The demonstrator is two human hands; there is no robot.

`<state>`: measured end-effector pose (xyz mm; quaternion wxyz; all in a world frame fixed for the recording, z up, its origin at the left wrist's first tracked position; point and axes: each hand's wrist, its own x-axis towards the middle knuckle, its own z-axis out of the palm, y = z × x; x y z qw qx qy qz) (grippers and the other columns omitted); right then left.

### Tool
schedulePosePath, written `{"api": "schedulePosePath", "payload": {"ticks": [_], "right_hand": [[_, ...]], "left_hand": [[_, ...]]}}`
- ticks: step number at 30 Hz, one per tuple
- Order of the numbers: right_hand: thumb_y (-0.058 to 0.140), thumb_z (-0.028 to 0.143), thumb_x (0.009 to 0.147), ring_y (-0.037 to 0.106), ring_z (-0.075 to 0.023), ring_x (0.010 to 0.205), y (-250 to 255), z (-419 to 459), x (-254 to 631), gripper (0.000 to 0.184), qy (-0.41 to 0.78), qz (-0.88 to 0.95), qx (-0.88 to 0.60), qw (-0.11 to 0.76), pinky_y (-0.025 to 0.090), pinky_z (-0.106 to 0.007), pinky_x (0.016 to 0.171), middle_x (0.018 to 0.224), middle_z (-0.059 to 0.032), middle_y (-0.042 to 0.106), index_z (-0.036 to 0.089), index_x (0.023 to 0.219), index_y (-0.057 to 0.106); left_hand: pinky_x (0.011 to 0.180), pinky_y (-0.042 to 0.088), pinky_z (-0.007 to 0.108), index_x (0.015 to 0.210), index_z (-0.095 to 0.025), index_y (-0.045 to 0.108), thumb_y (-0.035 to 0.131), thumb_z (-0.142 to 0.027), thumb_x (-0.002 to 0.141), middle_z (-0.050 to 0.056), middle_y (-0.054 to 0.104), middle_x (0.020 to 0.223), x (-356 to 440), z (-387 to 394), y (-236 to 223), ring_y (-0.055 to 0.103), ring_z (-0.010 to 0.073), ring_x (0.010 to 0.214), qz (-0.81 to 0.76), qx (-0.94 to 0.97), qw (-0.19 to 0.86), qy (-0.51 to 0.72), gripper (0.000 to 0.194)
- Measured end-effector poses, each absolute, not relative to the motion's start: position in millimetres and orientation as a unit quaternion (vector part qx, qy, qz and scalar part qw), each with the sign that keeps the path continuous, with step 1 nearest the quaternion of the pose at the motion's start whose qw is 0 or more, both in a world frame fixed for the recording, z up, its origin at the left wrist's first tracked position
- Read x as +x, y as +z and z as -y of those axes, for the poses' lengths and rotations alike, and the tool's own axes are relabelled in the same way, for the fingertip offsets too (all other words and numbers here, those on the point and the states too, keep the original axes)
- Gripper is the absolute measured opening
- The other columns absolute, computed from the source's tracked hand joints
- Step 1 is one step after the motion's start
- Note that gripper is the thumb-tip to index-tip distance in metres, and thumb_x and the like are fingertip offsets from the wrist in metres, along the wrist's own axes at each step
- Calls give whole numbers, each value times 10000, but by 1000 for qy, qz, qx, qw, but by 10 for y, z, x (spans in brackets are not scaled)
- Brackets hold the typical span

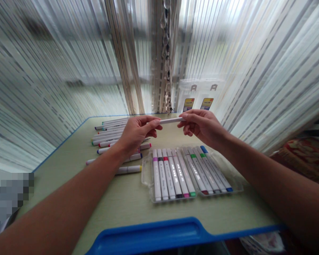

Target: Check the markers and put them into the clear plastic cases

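A white marker [171, 121] is held level above the far part of the table, pinched at both ends. My left hand [141, 131] closes its thumb and fingers on one end, and my right hand [199, 122] grips the other; both ends of the marker are hidden by fingers. Below lies an open clear plastic case [172, 201] with several white markers [175, 173] side by side in its two halves, their ends purple, black, red, green, pink and blue. More loose markers [109, 132] lie in a spread to the left, partly behind my left hand and forearm.
The pale table [117, 205] has a blue edge and a blue front tray [154, 233]. Clear boxes with yellow labels [198, 94] stand at the back right. String curtains [77, 53] hang behind, with a beaded strand [167, 53]. A patterned cloth [300, 156] is at right.
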<state>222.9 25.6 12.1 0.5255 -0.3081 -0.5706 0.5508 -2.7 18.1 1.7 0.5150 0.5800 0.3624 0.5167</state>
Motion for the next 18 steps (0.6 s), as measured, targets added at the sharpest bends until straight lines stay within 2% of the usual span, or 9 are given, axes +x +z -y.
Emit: {"api": "schedulePosePath", "payload": {"ticks": [18], "right_hand": [[876, 406, 690, 560, -92, 440, 146, -154, 2169, 348, 452, 685, -348, 453, 399, -207, 393, 597, -40, 688, 120, 769, 693]], "left_hand": [[534, 467, 220, 831, -123, 696, 818, -356, 737, 12, 659, 693, 64, -79, 39, 574, 91, 558, -381, 647, 453, 481, 279]]}}
